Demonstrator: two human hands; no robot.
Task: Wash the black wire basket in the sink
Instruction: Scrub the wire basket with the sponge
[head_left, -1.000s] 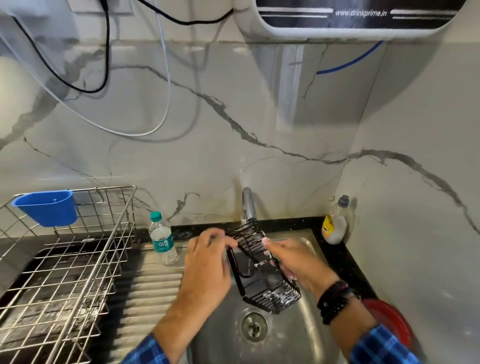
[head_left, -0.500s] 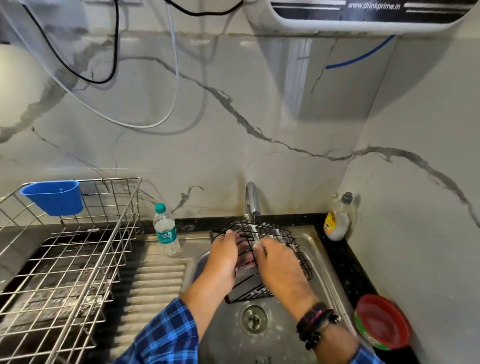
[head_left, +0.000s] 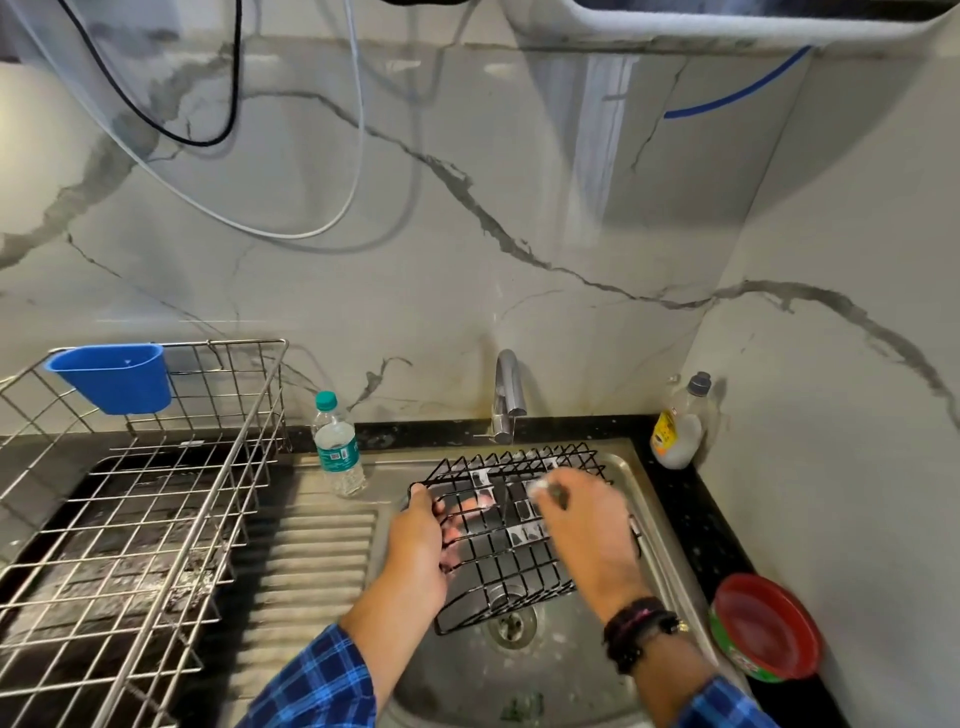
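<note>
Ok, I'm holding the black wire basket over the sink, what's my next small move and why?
Probably keep the left hand gripping the black wire basket and rub the right hand along the far wires under the tap; whether water is running is unclear.

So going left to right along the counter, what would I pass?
Blue plastic cup → clear water bottle with teal cap → black wire basket → yellow-labelled soap bottle → red round tub.

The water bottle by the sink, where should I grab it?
Probably grab the water bottle around its labelled middle, coming from the front. It stands upright on the steel drainboard, apart from the black wire basket, and its round body suits a wrap-around grip.
</note>
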